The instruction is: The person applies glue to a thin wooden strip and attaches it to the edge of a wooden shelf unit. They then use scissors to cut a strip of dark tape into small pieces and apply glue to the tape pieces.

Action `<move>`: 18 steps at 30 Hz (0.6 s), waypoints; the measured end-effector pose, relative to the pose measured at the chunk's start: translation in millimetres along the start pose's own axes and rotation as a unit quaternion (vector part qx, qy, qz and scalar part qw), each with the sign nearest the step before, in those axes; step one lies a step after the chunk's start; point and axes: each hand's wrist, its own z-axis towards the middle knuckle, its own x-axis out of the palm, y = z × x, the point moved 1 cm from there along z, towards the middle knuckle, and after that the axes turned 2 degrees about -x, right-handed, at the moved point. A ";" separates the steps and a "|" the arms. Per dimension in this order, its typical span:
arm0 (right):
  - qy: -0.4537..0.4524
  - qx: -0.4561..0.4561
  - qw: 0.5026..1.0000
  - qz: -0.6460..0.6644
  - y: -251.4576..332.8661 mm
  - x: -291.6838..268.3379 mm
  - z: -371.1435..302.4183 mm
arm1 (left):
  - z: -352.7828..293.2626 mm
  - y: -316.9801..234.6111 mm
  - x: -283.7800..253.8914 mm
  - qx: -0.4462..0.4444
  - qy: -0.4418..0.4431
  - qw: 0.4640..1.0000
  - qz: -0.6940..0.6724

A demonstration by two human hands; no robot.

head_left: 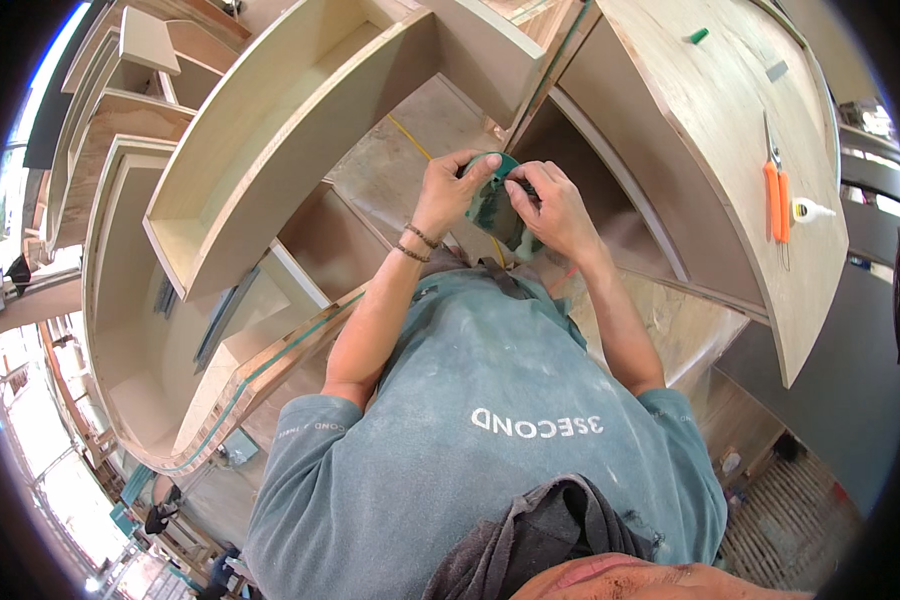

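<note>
In front of my chest, my left hand (443, 194) holds a small green and partly see-through packet or tub (486, 207), its thumb on the upper edge. Dark stuff shows inside; its exact kind is unclear. My right hand (558, 208) is at the opposite side of it, fingers bent and pressed together by the rim. Whether those fingers pinch the edge or a small piece is hidden. A beaded bracelet (416, 240) circles my left wrist.
Curved, unpainted wooden shelf frames (300, 140) stand on the left. On the pale panel (710, 120) at right lie orange-handled scissors (776, 200), a white squeeze bottle (810, 210) and a green cap-like piece (698, 36). An open cabinet compartment (580, 170) lies beyond my right hand.
</note>
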 end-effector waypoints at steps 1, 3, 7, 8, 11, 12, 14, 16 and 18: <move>-0.006 -0.010 1.000 0.006 1.5 -0.5 4.8 | -1.5 -3.9 -5.8 -0.003 0.014 1.000 -0.019; -0.017 -0.028 0.999 0.015 3.5 -4.1 14.2 | -4.6 -5.2 -17.3 -0.006 0.041 0.998 -0.052; 0.024 -0.005 1.000 0.013 8.5 -7.0 30.0 | -6.7 6.8 -33.5 0.016 0.074 0.993 -0.092; 0.033 0.001 0.999 0.014 8.9 -3.7 33.3 | -6.3 9.9 -35.9 0.026 0.076 0.992 -0.096; 0.049 0.015 0.999 0.017 12.2 3.5 41.2 | -8.1 4.4 -38.5 0.036 0.025 0.998 -0.048; 0.052 0.018 0.998 0.021 14.7 6.9 43.1 | -8.5 5.3 -40.0 0.049 0.012 0.998 -0.045; 0.062 0.065 0.995 0.041 22.5 7.6 48.5 | -9.0 8.0 -42.7 0.075 -0.016 0.996 -0.038; 0.060 0.070 0.995 0.039 26.4 8.5 54.5 | -13.1 -0.3 -47.4 0.089 -0.028 0.995 -0.023; 0.047 0.028 0.998 0.019 28.3 10.5 59.8 | -14.1 -6.5 -53.4 0.105 -0.041 0.994 -0.005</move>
